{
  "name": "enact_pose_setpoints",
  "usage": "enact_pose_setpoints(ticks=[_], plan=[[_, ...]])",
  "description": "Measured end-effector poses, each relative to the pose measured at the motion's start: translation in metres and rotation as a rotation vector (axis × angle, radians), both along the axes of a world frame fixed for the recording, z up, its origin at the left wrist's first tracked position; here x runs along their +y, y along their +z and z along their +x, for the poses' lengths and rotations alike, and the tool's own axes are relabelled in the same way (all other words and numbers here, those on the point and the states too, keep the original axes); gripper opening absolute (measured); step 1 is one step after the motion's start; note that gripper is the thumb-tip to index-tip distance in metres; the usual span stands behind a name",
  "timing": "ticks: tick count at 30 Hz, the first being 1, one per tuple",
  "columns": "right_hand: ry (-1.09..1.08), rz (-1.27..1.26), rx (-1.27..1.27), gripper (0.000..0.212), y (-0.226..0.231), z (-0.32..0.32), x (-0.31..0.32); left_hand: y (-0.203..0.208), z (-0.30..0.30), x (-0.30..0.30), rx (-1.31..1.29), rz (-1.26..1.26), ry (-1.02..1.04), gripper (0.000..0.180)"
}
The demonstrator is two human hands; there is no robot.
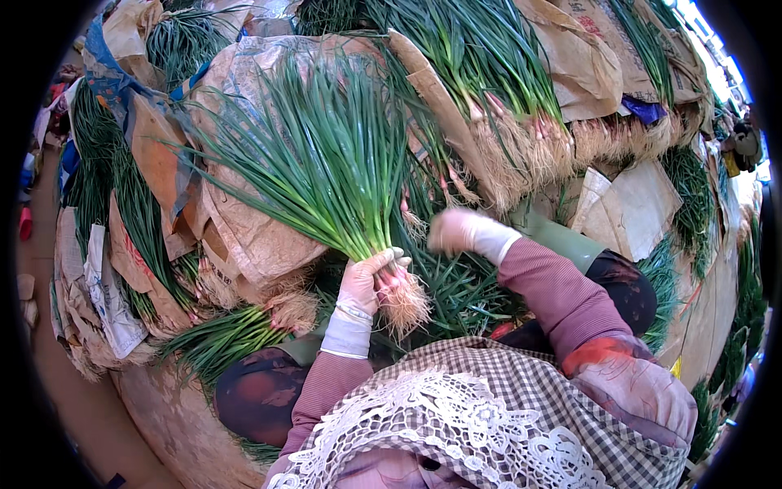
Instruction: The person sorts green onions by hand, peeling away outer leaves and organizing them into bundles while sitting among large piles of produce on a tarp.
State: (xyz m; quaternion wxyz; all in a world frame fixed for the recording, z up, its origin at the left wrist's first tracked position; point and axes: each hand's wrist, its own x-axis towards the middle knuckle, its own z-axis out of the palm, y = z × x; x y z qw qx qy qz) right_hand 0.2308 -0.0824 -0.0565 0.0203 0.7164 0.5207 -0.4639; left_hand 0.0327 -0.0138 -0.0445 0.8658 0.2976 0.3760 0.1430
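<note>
My left hand, in a pale glove, is closed around the lower stalks of a large bunch of green onions. Its long leaves fan up and to the left, over a brown paper sack. Pinkish bulbs and tangled pale roots stick out below my fist. To the right of the bunch hovers my right hand, gloved too and smeared by motion, so its fingers cannot be made out. Just beyond it lie a few loose green onions with pink bulbs and roots.
Thick rows of green onions lie at the far right, partly under brown paper. A large paper sack spreads at centre left. Another bunch rests by my left knee. Loose green leaves cover the place between my legs.
</note>
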Motion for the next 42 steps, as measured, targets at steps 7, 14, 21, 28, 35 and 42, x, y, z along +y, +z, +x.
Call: enact_pose_setpoints(ticks=[7,14,21,28,35,42], plan=[[-0.541,0.219,-0.558,0.025,-0.041,0.044,0.042,-0.003,0.003,-0.004,-0.343,-0.290,-0.184,0.026],[-0.668,0.571,-0.220,0.021,-0.008,0.029,0.025,0.024,0.006,0.009,-0.216,0.028,0.051,0.020],[-0.353,0.780,0.111,0.037,0.003,-0.038,-0.012,0.015,0.016,0.001,-0.140,0.064,-0.046,0.018],[-1.061,0.239,1.518,0.018,0.014,-0.054,0.026,0.015,0.007,0.000,-0.306,-0.074,-0.015,0.020],[-0.633,0.755,-0.132,0.025,-0.005,-0.063,0.028,-0.003,0.002,0.003,-0.162,-0.057,-0.035,0.019],[-0.827,0.382,-0.234,0.027,-0.047,0.023,0.005,0.031,0.002,-0.005,-0.304,-0.118,0.031,0.019]])
